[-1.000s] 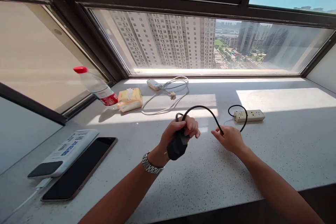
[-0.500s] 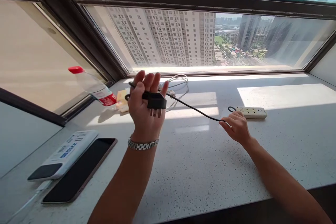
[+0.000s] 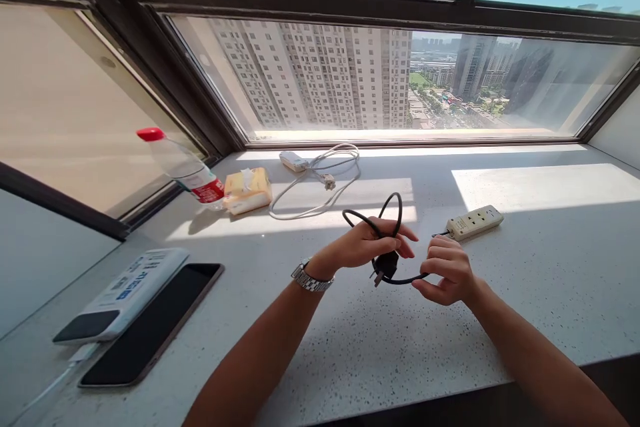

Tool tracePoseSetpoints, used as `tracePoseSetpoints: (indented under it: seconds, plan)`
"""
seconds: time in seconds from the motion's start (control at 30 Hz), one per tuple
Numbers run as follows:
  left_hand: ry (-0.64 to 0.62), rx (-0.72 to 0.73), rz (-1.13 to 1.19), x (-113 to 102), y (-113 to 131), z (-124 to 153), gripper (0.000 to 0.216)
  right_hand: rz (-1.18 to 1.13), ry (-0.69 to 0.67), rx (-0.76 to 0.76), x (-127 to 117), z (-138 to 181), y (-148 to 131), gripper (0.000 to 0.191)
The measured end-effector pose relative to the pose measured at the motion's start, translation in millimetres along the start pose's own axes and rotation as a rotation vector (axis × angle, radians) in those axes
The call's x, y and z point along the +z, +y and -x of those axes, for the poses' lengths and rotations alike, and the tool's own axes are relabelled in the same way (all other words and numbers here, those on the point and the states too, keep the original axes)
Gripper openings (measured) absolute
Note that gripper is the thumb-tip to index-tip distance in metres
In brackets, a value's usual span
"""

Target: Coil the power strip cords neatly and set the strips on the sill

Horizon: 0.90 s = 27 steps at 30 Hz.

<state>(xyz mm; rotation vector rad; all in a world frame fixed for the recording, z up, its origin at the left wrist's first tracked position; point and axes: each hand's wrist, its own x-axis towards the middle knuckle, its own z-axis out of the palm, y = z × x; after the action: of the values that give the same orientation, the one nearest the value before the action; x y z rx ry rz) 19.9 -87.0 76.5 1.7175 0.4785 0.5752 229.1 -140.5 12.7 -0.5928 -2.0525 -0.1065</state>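
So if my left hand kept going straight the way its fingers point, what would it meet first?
The left hand points right, so it would most likely meet the right hand first; the cream plastic power strip lies beyond, though depth is unclear.

Both forearms reach forward and converge, the left hand palm-down with fingers extended, the right hand curled beside it.

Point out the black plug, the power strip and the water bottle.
black plug (image 3: 384, 265): head view, on its dark body just above the prongs.
power strip (image 3: 475, 221): head view, on the middle of its cream top face.
water bottle (image 3: 186, 169): head view, on its clear body above the red label.
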Motion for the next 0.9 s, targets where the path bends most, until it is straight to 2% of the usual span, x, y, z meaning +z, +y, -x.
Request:
tracePoseSetpoints:
  seconds: [0.07, 0.23, 0.3, 0.47, 0.53, 0.6, 0.7, 0.9]
  plan:
    - [-0.052, 0.020, 0.088, -13, 7, 6, 0.030, -0.030, 0.024, 0.016, -1, -1, 0, 0.029]
    - [0.042, 0.105, 0.214, -30, 14, 17, 0.038, -0.004, 0.093, 0.014, -1, -5, 3, 0.031]
    - [0.026, 0.089, 0.159, -27, 14, 16, 0.037, 0.007, 0.132, 0.013, 0, -5, 4, 0.030]
    - [-0.204, -0.118, -0.221, -6, 4, 3, 0.024, -0.013, 0.164, 0.035, -1, -3, 5, 0.028]
    - [-0.326, -0.137, -0.192, -1, -3, -1, 0.016, -0.040, 0.186, 0.040, -3, -3, 7, 0.029]
    - [-0.438, -0.104, -0.038, 0, -8, -3, 0.014, -0.062, 0.243, 0.064, -5, -2, 10, 0.030]
    - [-0.437, -0.091, 0.105, 0, -11, -1, 0.019, -0.061, 0.368, 0.102, -9, 0, 16, 0.028]
    - [-0.431, -0.163, 0.089, 4, -2, 1, 0.017, 0.017, 0.625, 0.176, -16, 3, 22, 0.031]
